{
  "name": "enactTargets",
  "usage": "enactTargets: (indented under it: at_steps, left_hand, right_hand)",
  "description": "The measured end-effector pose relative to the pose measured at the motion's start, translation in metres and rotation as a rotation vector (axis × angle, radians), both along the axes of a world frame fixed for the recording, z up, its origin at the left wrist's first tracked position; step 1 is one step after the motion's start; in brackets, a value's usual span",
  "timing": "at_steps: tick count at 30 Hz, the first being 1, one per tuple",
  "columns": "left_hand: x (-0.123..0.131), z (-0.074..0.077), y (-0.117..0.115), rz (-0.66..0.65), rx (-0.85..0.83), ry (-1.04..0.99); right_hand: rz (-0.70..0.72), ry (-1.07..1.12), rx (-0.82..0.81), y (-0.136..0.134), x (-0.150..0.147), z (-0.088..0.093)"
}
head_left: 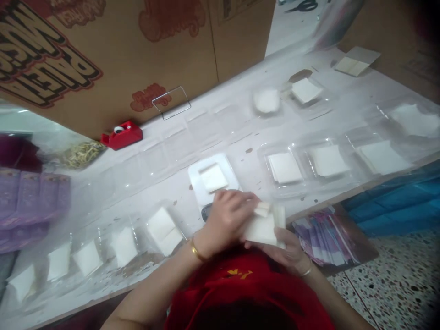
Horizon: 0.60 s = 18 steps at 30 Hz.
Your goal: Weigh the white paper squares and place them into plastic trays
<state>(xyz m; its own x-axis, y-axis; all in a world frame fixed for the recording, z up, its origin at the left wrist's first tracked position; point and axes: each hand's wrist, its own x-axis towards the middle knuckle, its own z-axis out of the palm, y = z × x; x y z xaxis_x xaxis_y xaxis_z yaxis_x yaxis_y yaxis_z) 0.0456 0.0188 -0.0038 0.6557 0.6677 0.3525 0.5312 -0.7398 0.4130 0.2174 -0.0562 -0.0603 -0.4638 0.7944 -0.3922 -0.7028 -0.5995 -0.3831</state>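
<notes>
View from the head camera, as I read it from my station. At 6 o'clock, both hands meet over the near edge of the surface. The right hand cradles a stack of white squares from below, its fingers closed around the stack's underside. The left hand lies on top, its fingers curled down onto the stack and pinching the uppermost piece. Just beyond the hands, toward 12 o'clock, a white platform carries a single white square. Clear plastic trays, each holding a white square, run from 8 o'clock up to 2 o'clock. A red tape dispenser sits at 10 o'clock against a printed cardboard box. Purple packets lie at 9 o'clock, and a fanned pile of purple sheets lies at 4 o'clock, just beside the right hand.
</notes>
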Motion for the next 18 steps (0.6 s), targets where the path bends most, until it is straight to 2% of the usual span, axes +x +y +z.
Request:
enactTargets:
  at_steps: [5, 10, 14, 18]
  left_hand:
    - [0.018, -0.021, -0.026, 0.050, 0.045, -0.001]
    - [0.029, -0.035, -0.035, 0.064, 0.091, -0.044]
    - [0.025, -0.037, -0.034, 0.063, 0.132, -0.096]
    - [0.012, -0.032, -0.031, 0.036, 0.141, -0.142]
  right_hand:
    - [-0.052, -0.103, -0.108, -0.024, 0.014, -0.009]
    - [-0.153, -0.156, -0.139, -0.037, 0.021, -0.013]
    - [-0.108, -0.169, -0.120, -0.034, 0.018, -0.010]
    - [-0.099, -0.137, -0.126, -0.027, 0.007, -0.004]
